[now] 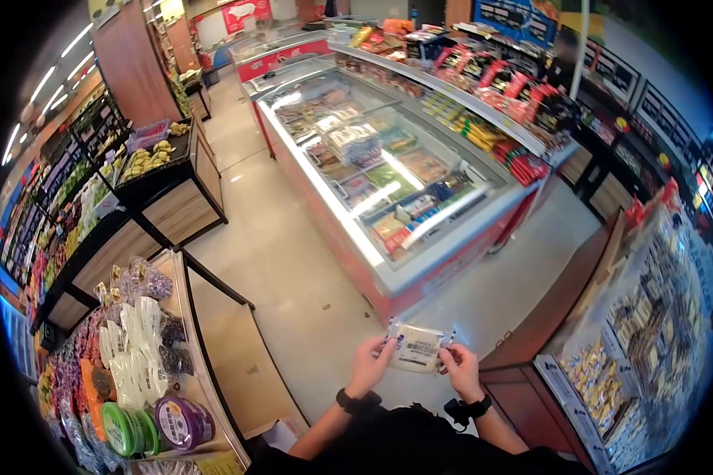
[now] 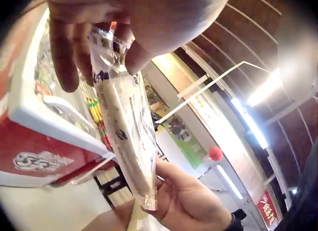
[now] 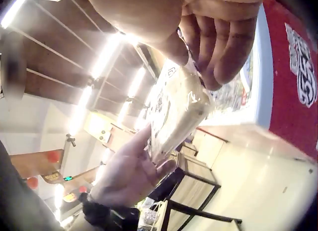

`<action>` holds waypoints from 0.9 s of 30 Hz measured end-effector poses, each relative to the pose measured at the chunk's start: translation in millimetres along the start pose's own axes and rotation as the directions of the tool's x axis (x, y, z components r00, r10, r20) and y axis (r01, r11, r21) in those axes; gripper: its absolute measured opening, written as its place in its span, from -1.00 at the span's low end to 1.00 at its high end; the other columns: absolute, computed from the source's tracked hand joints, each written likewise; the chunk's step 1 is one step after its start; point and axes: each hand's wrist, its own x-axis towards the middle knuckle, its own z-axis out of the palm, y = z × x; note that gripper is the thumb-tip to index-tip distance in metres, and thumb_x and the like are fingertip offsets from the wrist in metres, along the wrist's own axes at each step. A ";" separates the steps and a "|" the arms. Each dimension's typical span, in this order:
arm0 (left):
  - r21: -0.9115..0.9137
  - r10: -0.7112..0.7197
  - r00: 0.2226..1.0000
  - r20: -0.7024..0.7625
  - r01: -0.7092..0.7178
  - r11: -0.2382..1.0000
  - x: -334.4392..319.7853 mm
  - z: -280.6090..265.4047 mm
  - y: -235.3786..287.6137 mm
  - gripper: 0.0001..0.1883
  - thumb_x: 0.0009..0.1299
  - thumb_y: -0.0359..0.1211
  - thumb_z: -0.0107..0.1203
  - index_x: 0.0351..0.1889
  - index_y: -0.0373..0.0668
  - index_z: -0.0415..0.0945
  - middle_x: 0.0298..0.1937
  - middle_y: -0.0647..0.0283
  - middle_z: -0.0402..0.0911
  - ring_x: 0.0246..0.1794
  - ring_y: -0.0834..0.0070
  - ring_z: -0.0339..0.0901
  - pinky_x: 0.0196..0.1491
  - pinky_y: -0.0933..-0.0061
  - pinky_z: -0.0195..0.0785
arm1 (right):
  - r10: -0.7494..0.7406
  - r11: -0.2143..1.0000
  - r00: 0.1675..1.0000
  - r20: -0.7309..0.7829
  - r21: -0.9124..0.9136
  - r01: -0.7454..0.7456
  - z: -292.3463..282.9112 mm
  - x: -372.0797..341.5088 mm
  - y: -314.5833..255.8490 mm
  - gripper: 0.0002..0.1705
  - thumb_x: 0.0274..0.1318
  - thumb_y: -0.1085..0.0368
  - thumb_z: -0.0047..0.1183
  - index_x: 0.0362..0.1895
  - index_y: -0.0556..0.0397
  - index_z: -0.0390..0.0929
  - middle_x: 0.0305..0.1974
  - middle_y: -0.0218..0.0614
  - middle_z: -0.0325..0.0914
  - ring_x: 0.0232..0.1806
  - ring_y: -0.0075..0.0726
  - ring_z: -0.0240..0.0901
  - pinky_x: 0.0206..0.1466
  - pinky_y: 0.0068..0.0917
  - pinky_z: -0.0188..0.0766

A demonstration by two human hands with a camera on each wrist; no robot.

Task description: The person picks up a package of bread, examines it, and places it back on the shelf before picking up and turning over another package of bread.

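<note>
Held between both hands is a clear plastic food packet (image 1: 417, 348) with pale, flat contents and dark printing. My left hand (image 1: 371, 362) pinches its left end, and my right hand (image 1: 459, 369) pinches the right end. In the left wrist view the packet (image 2: 124, 121) appears edge-on, with the left hand (image 2: 134, 22) at its top end and the right hand (image 2: 191, 201) at the other. From the right wrist the packet (image 3: 176, 104) looks thick and creamy white, gripped above by the right hand (image 3: 198, 37), with the left hand (image 3: 129, 171) below.
Ahead stands a glass-topped freezer (image 1: 380, 281) full of packaged food. To the right is a wooden bin (image 1: 523, 404) heaped with small wrapped packets. Produce and purple and green tubs (image 1: 184, 422) fill a stand at left. A tiled aisle (image 1: 293, 277) runs between them.
</note>
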 end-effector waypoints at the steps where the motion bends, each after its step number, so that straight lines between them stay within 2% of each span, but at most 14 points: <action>1: -0.006 -0.021 1.000 -0.015 0.021 1.000 7.1 -24.7 1.5 -0.74 0.43 -0.26 0.17 -0.19 -0.31 0.65 -0.43 0.24 0.61 -0.40 0.60 0.50 -0.38 0.52 0.35 | 0.020 1.000 1.000 0.003 -0.007 -0.020 23.5 6.2 -7.9 -0.75 0.27 0.29 0.12 -0.06 0.19 0.57 -0.33 -0.37 0.64 -0.37 -0.58 0.54 -0.40 -0.60 0.49; 4: -0.009 -0.165 0.986 -0.026 0.165 0.986 31.7 -92.9 -9.2 -0.73 0.43 -0.25 0.17 -0.13 -0.28 0.66 -0.42 0.25 0.64 -0.39 0.64 0.51 -0.37 0.54 0.38 | 0.009 0.998 0.997 0.072 -0.055 -0.005 86.8 38.8 -2.6 -0.77 0.28 0.28 0.12 -0.08 0.17 0.56 -0.30 -0.39 0.64 -0.35 -0.60 0.53 -0.40 -0.61 0.48; 8: -0.067 -0.150 0.980 -0.130 0.142 0.988 48.6 -156.4 -31.3 -0.73 0.42 -0.28 0.16 -0.12 -0.33 0.65 -0.37 0.24 0.69 -0.38 0.60 0.56 -0.31 0.53 0.44 | 0.026 0.987 0.989 0.144 -0.164 -0.002 157.3 74.4 -11.6 -0.69 0.26 0.27 0.16 0.00 0.18 0.54 -0.25 -0.36 0.63 -0.28 -0.59 0.53 -0.34 -0.60 0.48; 9: -0.057 -0.162 0.978 -0.128 0.156 0.986 50.4 -168.4 -43.2 -0.70 0.41 -0.32 0.15 -0.04 -0.37 0.60 -0.30 0.20 0.69 -0.34 0.54 0.58 -0.26 0.49 0.47 | -0.003 0.980 0.983 0.185 -0.196 0.040 171.0 81.2 -16.3 -0.66 0.25 0.28 0.16 0.04 0.19 0.52 -0.22 -0.35 0.63 -0.25 -0.58 0.53 -0.31 -0.60 0.47; 12: -0.079 -0.138 0.954 -0.267 0.122 0.989 62.5 -187.5 -73.1 -0.64 0.40 -0.36 0.15 0.06 -0.41 0.52 -0.19 0.11 0.68 -0.27 0.47 0.60 -0.21 0.46 0.48 | -0.053 0.954 0.954 0.294 -0.268 0.135 204.5 109.1 -28.0 -0.57 0.22 0.29 0.18 0.13 0.19 0.47 -0.16 -0.31 0.62 -0.17 -0.56 0.53 -0.24 -0.58 0.47; 13: -0.081 -0.172 0.946 -0.274 0.155 0.985 67.3 -194.7 -79.9 -0.60 0.38 -0.38 0.16 0.11 -0.44 0.46 -0.11 0.06 0.65 -0.19 0.44 0.60 -0.16 0.42 0.49 | -0.046 0.950 0.947 0.317 -0.279 0.139 214.1 119.7 -25.3 -0.55 0.22 0.29 0.19 0.15 0.19 0.46 -0.14 -0.31 0.62 -0.15 -0.55 0.53 -0.22 -0.58 0.47; 17: -0.255 -0.273 0.923 -0.271 0.205 0.945 96.8 -210.3 -75.6 -0.59 0.41 -0.38 0.14 0.14 -0.45 0.44 -0.06 0.06 0.63 -0.09 0.42 0.59 -0.07 0.42 0.48 | -0.045 0.938 0.951 0.305 -0.315 0.145 242.8 154.6 -26.1 -0.51 0.20 0.21 0.19 0.17 0.14 0.46 -0.11 -0.18 0.64 -0.09 -0.38 0.58 -0.17 -0.46 0.52; 19: -0.299 -0.293 0.921 -0.257 0.213 0.930 117.4 -218.0 -81.7 -0.58 0.42 -0.38 0.13 0.17 -0.43 0.42 -0.02 0.06 0.63 -0.04 0.40 0.58 -0.01 0.41 0.46 | -0.073 0.907 0.941 0.330 -0.370 0.200 249.5 176.9 -25.8 -0.49 0.21 0.17 0.18 0.17 0.15 0.46 -0.11 -0.14 0.64 -0.07 -0.30 0.59 -0.17 -0.43 0.53; 22: -0.250 -0.288 0.929 -0.233 0.230 0.941 153.9 -231.3 -89.2 -0.55 0.44 -0.37 0.12 0.23 -0.42 0.37 0.05 0.04 0.59 0.01 0.37 0.56 0.06 0.39 0.43 | -0.091 0.896 0.918 0.387 -0.371 0.245 268.7 213.8 -35.8 -0.47 0.21 0.12 0.17 0.17 0.16 0.45 -0.06 -0.06 0.61 -0.05 -0.19 0.59 -0.08 -0.33 0.52; 24: -0.165 -0.258 0.941 -0.217 0.226 0.960 182.3 -242.9 -93.2 -0.53 0.45 -0.36 0.12 0.25 -0.41 0.35 0.09 0.03 0.57 0.03 0.37 0.55 0.07 0.38 0.42 | -0.129 0.907 0.903 0.411 -0.320 0.275 282.1 242.0 -23.6 -0.46 0.20 0.12 0.17 0.16 0.17 0.46 -0.03 -0.04 0.59 -0.05 -0.17 0.58 -0.03 -0.29 0.50; 27: -0.084 -0.228 0.954 -0.193 0.215 0.973 235.0 -257.6 -91.2 -0.51 0.46 -0.35 0.12 0.27 -0.40 0.32 0.14 0.02 0.53 0.06 0.37 0.53 0.09 0.37 0.41 | -0.103 0.909 0.891 0.443 -0.322 0.265 303.5 293.0 -12.6 -0.42 0.21 0.06 0.15 0.17 0.19 0.44 0.07 -0.01 0.51 -0.02 -0.09 0.55 0.05 -0.26 0.46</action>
